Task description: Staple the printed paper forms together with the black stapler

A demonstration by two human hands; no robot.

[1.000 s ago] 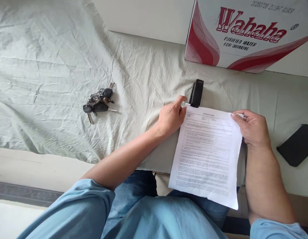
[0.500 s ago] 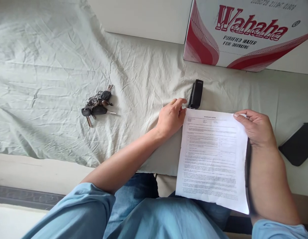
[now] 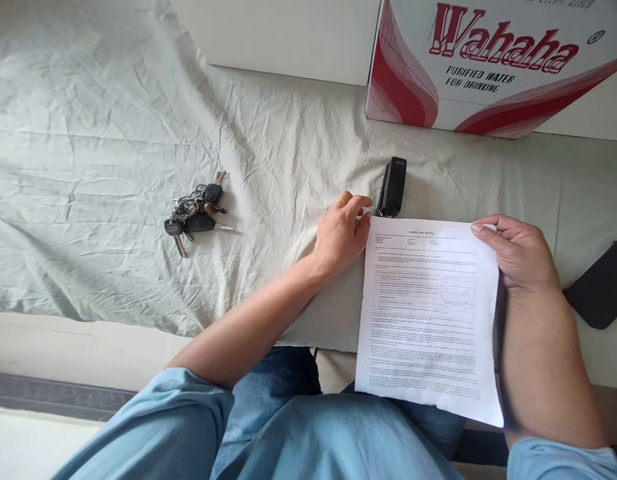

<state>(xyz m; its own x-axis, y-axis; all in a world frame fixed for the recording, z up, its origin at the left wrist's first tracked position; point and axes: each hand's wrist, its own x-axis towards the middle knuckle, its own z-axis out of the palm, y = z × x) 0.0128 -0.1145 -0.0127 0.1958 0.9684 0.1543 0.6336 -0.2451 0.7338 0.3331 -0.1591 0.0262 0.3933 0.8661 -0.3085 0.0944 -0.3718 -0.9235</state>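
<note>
A printed sheet of paper (image 3: 423,320), headed "OVERLEAF NOTES", hangs over the near edge of the cloth-covered surface, its lower part above my lap. My left hand (image 3: 341,230) pinches its top left corner at the thumb, with the other fingers curled. At the top right corner, my right hand (image 3: 521,253) grips the sheet, thumb on top and fingers behind. Just beyond the paper's top edge lies a black stapler (image 3: 392,187), close to my left fingertips; its near end meets the sheet's edge in view.
A bunch of keys (image 3: 198,213) lies on the wrinkled pale cloth (image 3: 113,153) to the left. Beside my right forearm is a dark flat phone-like object (image 3: 601,285). A Wahaha water carton (image 3: 488,73) stands at the back right, beside a plain white panel (image 3: 288,33).
The sheet and my right hand sit very slightly farther right, and the view has shifted a little. Both hands keep the same hold on the paper.
</note>
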